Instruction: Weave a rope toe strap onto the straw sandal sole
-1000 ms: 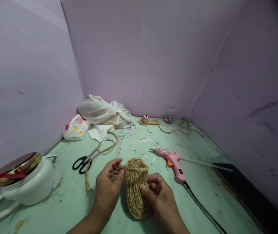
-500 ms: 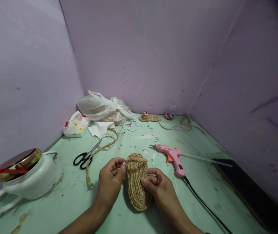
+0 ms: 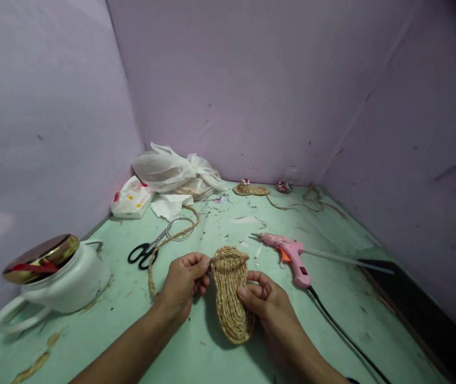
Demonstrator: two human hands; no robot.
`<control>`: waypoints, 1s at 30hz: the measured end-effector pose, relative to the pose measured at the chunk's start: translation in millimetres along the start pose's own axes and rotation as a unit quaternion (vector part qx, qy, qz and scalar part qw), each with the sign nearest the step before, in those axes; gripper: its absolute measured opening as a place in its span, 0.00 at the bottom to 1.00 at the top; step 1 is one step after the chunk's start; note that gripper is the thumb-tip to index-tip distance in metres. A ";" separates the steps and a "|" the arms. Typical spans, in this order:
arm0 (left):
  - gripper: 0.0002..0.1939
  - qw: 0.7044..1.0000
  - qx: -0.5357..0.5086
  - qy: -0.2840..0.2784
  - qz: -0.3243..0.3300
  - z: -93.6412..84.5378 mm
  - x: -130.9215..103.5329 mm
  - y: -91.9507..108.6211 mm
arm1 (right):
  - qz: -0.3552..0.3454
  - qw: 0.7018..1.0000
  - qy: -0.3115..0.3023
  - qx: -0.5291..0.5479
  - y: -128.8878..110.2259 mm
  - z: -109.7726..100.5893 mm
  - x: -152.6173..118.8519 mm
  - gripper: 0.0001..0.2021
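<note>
A small woven straw slipper (image 3: pixel 233 298) is held upright over the green table (image 3: pixel 196 357), its rounded strap end pointing away from me. My right hand (image 3: pixel 263 298) grips its right edge between thumb and fingers. At the upper left edge, beside the strap, my left hand (image 3: pixel 190 274) is pinched closed; what lies between its fingertips is too small to tell. Right of the slipper lies a pink glue gun (image 3: pixel 292 253) with a clear glue stick in its back. Black-handled scissors (image 3: pixel 145 253) and a braided straw cord (image 3: pixel 164 242) lie to the left.
A white pot (image 3: pixel 68 282) with a gold lid stands at the left. Along the back are a tissue pack (image 3: pixel 134 200), a plastic bag (image 3: pixel 172 170), a finished-looking slipper (image 3: pixel 252 190) and a bead jar (image 3: pixel 284 186). A dark tray (image 3: pixel 415 314) lies right.
The view has shifted slightly, so the scene sits a little further right. My left hand has turned and closed more at the slipper's edge. My right hand keeps its hold.
</note>
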State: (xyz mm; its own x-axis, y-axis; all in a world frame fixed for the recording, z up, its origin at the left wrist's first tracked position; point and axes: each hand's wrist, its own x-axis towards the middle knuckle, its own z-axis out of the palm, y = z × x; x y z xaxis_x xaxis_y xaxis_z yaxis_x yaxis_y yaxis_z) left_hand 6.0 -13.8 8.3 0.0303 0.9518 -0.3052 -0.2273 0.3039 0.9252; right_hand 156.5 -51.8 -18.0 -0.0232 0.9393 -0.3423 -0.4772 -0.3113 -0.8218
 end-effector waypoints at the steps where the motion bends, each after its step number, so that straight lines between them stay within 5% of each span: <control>1: 0.15 1.000 -0.001 -0.005 0.003 -0.1 0.1 0.1 | 0.002 1.000 0.001 -0.002 0.0 0.2 -0.2 0.22; 18: 0.12 0.989 0.124 -0.026 0.072 -3.4 0.0 -0.9 | 0.004 0.999 0.025 0.025 1.3 2.8 -1.2 0.23; 30: 0.09 0.951 0.249 -0.073 0.167 -8.6 -2.5 9.4 | 0.005 0.999 0.038 0.011 2.7 1.2 -2.0 0.22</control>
State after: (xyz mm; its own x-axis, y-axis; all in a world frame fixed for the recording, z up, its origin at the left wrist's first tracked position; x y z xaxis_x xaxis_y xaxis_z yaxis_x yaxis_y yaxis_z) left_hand -4.7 -13.7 15.8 0.1806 0.9832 0.0253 0.2397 -0.0689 0.9684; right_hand 154.1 -54.4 -19.0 0.0389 0.9220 -0.3853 -0.4971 -0.3166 -0.8079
